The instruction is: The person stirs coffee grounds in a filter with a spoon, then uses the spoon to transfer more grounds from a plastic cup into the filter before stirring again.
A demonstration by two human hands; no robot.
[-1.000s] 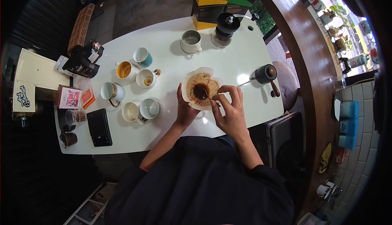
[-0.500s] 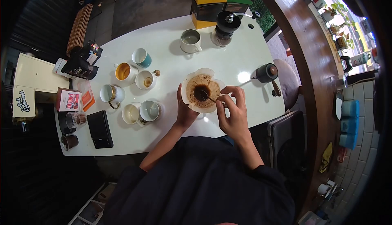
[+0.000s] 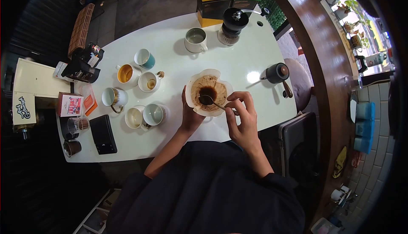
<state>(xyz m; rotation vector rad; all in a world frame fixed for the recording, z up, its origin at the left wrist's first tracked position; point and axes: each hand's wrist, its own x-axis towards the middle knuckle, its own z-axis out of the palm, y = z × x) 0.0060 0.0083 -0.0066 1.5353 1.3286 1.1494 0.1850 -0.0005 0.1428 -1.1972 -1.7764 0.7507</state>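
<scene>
A white paper coffee filter (image 3: 196,83), stained brown inside, faces up before me with dark wet coffee (image 3: 208,92) at its bottom. My left hand (image 3: 192,118) is wrapped round its left side; whatever supports the paper underneath is mostly hidden. Between thumb and fingers of my right hand (image 3: 244,122) is pinched the handle of a small metal spoon (image 3: 219,105). The spoon's bowl is down inside the filter, at the coffee. Left of my hands are a white cup (image 3: 154,114) and a cream cup (image 3: 134,117), close together.
More cups, including a teal cup (image 3: 145,59) and an orange-lined cup (image 3: 126,74), stand at the left. Further back are a mug (image 3: 196,40) and a hand grinder (image 3: 233,26). A dark kettle (image 3: 277,73) stands right; a black scale (image 3: 104,135) lies left.
The spoon's bowl now shows more clearly inside the filter and its handle has shifted slightly. Both hands keep nearly the same place, and the view has moved a little.
</scene>
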